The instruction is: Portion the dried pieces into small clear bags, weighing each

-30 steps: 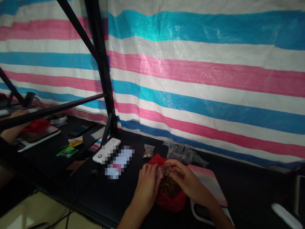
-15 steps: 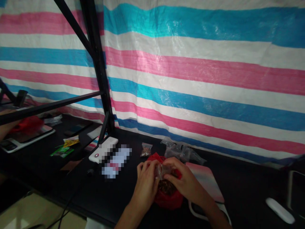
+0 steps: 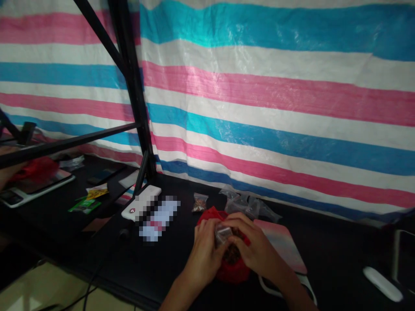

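My left hand (image 3: 205, 250) and my right hand (image 3: 256, 246) meet over an open red bag (image 3: 231, 271) of brown dried bits on the black table (image 3: 330, 259). Both pinch a small clear plastic packet (image 3: 223, 233) between their fingertips, just above the bag's mouth. The bag's lower part shows below my hands; its top rim (image 3: 210, 214) peeks out behind them.
A small filled packet (image 3: 199, 202) and several empty clear bags (image 3: 248, 207) lie behind the red bag. A pink-topped scale (image 3: 285, 246) sits at right, a white device (image 3: 382, 283) further right. A black frame post (image 3: 132, 95) stands at left; another person's hand (image 3: 8, 170) works there.
My hands have drawn closer together over the bag, with the clear packet now pinched lower between them. The view has shifted slightly.
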### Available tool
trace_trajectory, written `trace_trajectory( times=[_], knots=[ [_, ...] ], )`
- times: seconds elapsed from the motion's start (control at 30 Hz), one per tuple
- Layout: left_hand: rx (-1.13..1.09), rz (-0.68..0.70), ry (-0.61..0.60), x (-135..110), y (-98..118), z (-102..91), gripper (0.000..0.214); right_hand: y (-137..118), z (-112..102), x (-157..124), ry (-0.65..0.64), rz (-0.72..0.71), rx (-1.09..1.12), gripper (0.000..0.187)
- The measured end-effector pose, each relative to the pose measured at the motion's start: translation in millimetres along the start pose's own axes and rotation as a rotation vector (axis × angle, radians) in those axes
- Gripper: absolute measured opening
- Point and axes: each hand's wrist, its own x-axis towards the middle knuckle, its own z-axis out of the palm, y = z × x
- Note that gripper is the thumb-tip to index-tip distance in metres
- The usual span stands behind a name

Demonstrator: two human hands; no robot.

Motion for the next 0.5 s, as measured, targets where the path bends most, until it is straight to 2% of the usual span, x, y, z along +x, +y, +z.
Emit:
trace_trajectory(
  times=[0.13,0.33,0.5],
  knots=[
    [-0.02,0.015,-0.044,1,3,-2.0,0.026,0,-1,0,-0.02,-0.085,-0.06,0.03],
    [-0.005,-0.02,-0.051,0,6,-1.9,0.024,-3,-5,0,-0.059,0.075,-0.011,0.021],
    [0.062,-0.101,0.01,-1,7,-5.9,0.017,7,-10,0,0.065,0.028,-0.03,0.024]
  ],
)
